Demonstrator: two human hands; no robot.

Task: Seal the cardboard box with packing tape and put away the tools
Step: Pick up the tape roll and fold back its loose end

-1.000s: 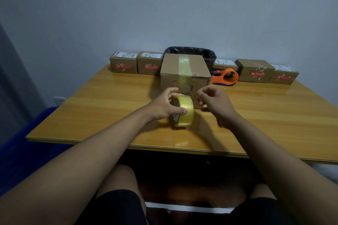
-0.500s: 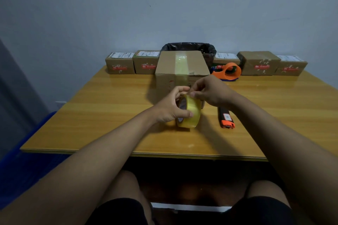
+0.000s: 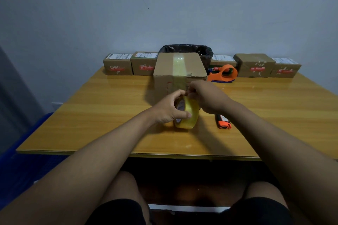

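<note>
A closed cardboard box (image 3: 164, 65) stands mid-table with a strip of clear tape running over its top and down its front. Just in front of it a yellowish roll of packing tape (image 3: 189, 115) stands on edge on the wooden table (image 3: 91, 115). My left hand (image 3: 168, 109) grips the roll from the left. My right hand (image 3: 204, 95) pinches at the top of the roll, where the tape's end is; the fingertips hide it. An orange and black utility knife (image 3: 223, 122) lies on the table to the right of the roll.
An orange tape dispenser (image 3: 224, 74) sits behind the box on the right. Several small labelled parcels (image 3: 118, 65) line the back edge against the wall. A bin with a black liner (image 3: 186, 49) stands behind the box. My knees are under the near edge.
My right hand moved from beside the roll up onto its top and now pinches there. The utility knife came into sight on the table. My left hand kept its hold.
</note>
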